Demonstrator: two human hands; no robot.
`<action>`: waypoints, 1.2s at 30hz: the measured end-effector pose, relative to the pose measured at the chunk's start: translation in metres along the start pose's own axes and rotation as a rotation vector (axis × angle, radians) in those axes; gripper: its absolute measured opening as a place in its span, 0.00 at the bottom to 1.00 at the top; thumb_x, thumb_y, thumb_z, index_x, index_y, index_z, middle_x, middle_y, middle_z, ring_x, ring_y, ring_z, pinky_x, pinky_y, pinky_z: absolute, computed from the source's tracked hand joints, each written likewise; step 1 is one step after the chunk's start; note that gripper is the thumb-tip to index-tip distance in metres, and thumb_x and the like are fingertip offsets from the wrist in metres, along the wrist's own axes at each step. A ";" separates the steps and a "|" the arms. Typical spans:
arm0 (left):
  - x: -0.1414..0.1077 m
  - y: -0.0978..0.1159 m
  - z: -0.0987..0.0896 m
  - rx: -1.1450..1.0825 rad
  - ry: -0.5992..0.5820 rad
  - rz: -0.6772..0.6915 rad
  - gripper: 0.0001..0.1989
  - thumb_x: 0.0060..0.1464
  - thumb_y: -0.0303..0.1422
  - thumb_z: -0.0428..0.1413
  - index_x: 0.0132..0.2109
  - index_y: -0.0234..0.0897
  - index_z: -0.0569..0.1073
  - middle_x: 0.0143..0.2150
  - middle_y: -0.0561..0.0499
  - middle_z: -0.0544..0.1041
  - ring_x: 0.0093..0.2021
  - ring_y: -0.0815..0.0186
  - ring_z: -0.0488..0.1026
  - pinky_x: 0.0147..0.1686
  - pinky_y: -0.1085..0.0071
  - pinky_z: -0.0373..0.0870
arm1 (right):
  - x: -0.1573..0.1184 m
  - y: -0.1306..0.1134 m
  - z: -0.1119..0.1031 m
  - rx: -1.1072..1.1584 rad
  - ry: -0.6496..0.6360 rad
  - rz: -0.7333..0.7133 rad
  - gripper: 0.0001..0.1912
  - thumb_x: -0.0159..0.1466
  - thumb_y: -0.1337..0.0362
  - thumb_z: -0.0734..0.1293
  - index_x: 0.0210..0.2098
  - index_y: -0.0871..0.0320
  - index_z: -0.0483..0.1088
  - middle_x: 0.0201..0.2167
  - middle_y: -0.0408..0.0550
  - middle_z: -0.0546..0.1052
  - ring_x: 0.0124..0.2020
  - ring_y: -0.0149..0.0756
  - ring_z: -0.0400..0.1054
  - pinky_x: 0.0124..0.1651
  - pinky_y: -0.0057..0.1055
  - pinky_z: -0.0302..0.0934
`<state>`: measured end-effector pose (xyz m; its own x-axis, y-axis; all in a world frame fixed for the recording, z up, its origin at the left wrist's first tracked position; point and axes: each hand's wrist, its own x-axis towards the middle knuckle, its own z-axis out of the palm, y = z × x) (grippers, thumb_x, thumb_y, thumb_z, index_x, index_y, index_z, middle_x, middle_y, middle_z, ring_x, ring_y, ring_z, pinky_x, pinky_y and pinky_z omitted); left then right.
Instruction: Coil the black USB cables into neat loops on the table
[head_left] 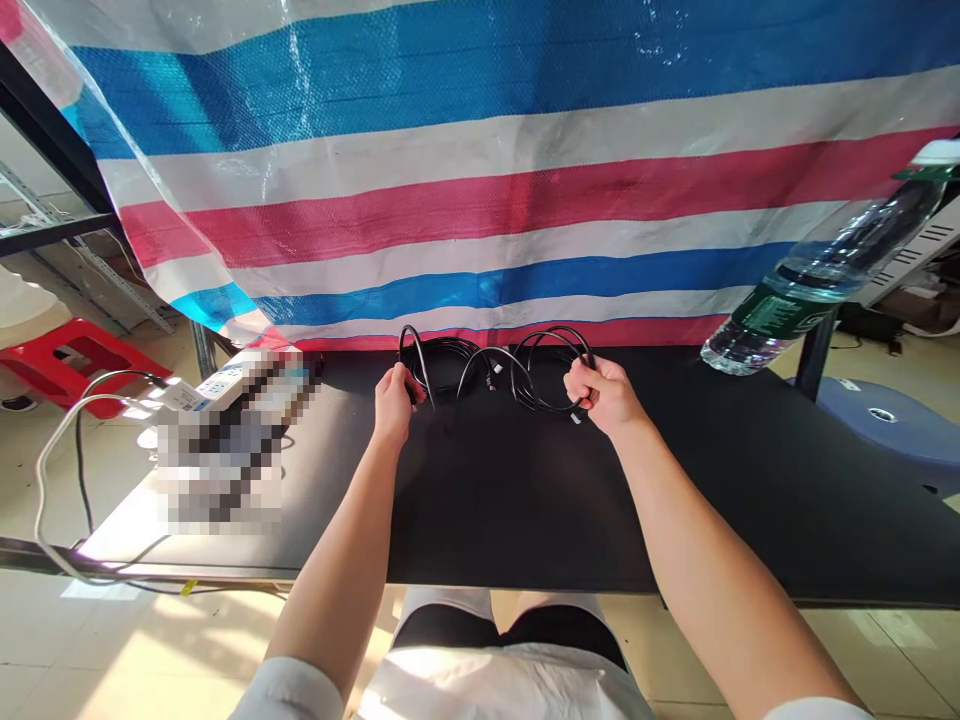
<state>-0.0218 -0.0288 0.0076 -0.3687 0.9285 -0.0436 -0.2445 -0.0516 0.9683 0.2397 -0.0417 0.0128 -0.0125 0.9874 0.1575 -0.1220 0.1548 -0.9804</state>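
Note:
Black cable runs between my two hands above the black tabletop (pixel 517 500). My left hand (pixel 395 405) is closed around one part of the black cable (pixel 424 368), which arcs up from the fist and bends back down. On the other side, my right hand (pixel 604 392) grips a loose round coil of the cable (pixel 587 350), its loops hanging to the left of the fingers. Behind, near the table's back edge, another coil of black cable (pixel 442 385) lies between the hands. Small plugs or pale tags show near the coils, too small to make out.
A striped woven plastic sheet (pixel 495 210) hangs along the back edge. On the right stands a large water bottle (pixel 780 310) with a green label. At left are a white power strip (pixel 232 378) with cords and a blurred patch; a red stool (pixel 82 355) stands beyond.

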 end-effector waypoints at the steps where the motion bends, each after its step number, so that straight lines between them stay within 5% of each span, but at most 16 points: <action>1: 0.000 0.000 0.000 0.005 0.015 0.011 0.18 0.56 0.36 0.53 0.20 0.38 0.61 0.13 0.56 0.64 0.14 0.73 0.61 0.17 0.77 0.56 | 0.001 0.003 0.002 -0.018 0.039 -0.048 0.27 0.42 0.44 0.73 0.20 0.53 0.55 0.13 0.33 0.55 0.15 0.25 0.48 0.17 0.25 0.42; 7: -0.002 -0.003 0.005 0.051 0.020 0.053 0.20 0.58 0.40 0.52 0.20 0.39 0.61 0.13 0.56 0.64 0.15 0.73 0.61 0.17 0.77 0.54 | -0.001 0.023 0.027 -0.484 0.298 -0.306 0.34 0.31 0.49 0.78 0.25 0.51 0.53 0.20 0.35 0.64 0.21 0.29 0.56 0.26 0.31 0.57; 10: -0.003 -0.005 0.007 0.029 -0.016 0.056 0.21 0.57 0.42 0.54 0.20 0.39 0.61 0.14 0.56 0.65 0.16 0.72 0.63 0.18 0.77 0.57 | -0.003 0.029 0.036 -0.657 0.372 -0.301 0.27 0.41 0.51 0.75 0.26 0.51 0.54 0.21 0.38 0.66 0.22 0.33 0.61 0.30 0.34 0.61; 17: 0.001 -0.006 0.000 0.212 0.075 0.158 0.16 0.49 0.42 0.59 0.21 0.37 0.72 0.17 0.56 0.64 0.19 0.72 0.60 0.19 0.74 0.53 | 0.008 0.025 0.022 -0.474 0.561 -0.261 0.16 0.55 0.49 0.65 0.25 0.51 0.57 0.17 0.39 0.64 0.22 0.35 0.64 0.26 0.32 0.60; 23: -0.006 -0.003 0.002 0.411 0.065 0.232 0.08 0.45 0.35 0.58 0.22 0.38 0.76 0.16 0.57 0.66 0.18 0.71 0.59 0.22 0.73 0.53 | 0.012 0.024 0.027 -0.043 0.505 -0.168 0.26 0.55 0.36 0.61 0.22 0.51 0.51 0.12 0.33 0.52 0.13 0.26 0.48 0.16 0.27 0.45; 29: -0.021 -0.003 0.012 0.646 0.005 0.338 0.16 0.47 0.35 0.57 0.14 0.38 0.68 0.12 0.56 0.61 0.18 0.70 0.59 0.24 0.72 0.54 | -0.007 0.021 0.047 -0.346 0.359 -0.353 0.32 0.35 0.44 0.76 0.23 0.51 0.54 0.17 0.34 0.63 0.18 0.27 0.55 0.24 0.30 0.56; 36: -0.023 -0.009 0.016 0.462 -0.109 0.244 0.09 0.46 0.35 0.58 0.24 0.38 0.69 0.13 0.59 0.62 0.16 0.73 0.58 0.20 0.75 0.54 | -0.008 0.014 0.049 -0.443 0.468 -0.331 0.20 0.51 0.49 0.68 0.19 0.51 0.55 0.14 0.38 0.61 0.18 0.31 0.57 0.25 0.32 0.56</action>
<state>0.0031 -0.0443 0.0034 -0.2639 0.9440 0.1981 0.2662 -0.1261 0.9556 0.1894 -0.0489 0.0040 0.3941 0.7811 0.4843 0.3688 0.3483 -0.8618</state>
